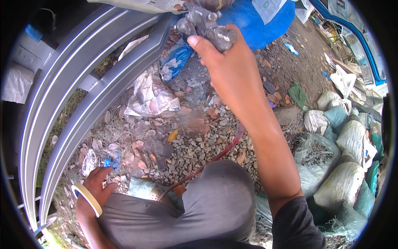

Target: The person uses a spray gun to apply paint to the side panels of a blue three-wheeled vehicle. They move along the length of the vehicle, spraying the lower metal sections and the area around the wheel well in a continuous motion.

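- Hands well apart: left hand lies low beside the trouser leg, fingers loosely spread, nothing visible in its grasp; cream ring around the wrist. Right hand reaches to the top of the view, closed around a grey spray gun.
- Grey curved railing fills the left side; its upper end comes near the gun. Contact between them: cannot tell.
- Gun position: top middle, up in the fist, in front of a blue sheet.
- Gun axis: long line of the visible metal runs from the fist toward upper left, thumb lying along that side. Rounded dark part sits above it, cut by the frame. Exact nozzle direction not made out.
- Handling (judgement): stiff metal, moderately heavy, probably top-heavy; crusted surface likely rough, slick if wet. Small knobs look the easiest parts to damage. Best hold: handle deep in the palm, as now, clear of the knobs.
- Red hose bends from the leg up toward the right forearm; any join to the gun is hidden. Some drag is likely.
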The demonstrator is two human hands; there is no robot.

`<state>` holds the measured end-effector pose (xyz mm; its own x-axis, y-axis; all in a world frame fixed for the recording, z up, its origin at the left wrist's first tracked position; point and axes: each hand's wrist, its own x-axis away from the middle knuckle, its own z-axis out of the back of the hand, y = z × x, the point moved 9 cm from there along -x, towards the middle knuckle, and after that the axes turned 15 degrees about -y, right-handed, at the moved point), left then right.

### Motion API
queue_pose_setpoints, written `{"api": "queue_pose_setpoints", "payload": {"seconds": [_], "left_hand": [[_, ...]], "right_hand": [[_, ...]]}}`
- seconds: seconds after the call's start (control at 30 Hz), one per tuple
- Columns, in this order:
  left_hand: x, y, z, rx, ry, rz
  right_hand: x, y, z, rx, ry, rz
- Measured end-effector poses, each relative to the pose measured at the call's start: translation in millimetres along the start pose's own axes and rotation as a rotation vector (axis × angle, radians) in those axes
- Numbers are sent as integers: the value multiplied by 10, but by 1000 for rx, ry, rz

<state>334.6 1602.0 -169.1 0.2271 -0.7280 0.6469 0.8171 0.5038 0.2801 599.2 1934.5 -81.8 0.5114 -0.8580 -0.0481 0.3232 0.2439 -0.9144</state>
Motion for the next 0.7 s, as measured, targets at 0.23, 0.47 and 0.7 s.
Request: {"api": "queue_pose_setpoints", "payload": {"seconds": [0.23, 0.47, 0.7], "left_hand": [[40, 116, 19, -6, -19, -6], [79, 171, -6, -43, 11, -58], [68, 205, -41, -60, 0, -64]], "right_hand": [[257, -118, -236, -202, -235, 30], [307, -145, -137, -169, -85, -15], [379, -192, -430, -179, -236, 114]]}}
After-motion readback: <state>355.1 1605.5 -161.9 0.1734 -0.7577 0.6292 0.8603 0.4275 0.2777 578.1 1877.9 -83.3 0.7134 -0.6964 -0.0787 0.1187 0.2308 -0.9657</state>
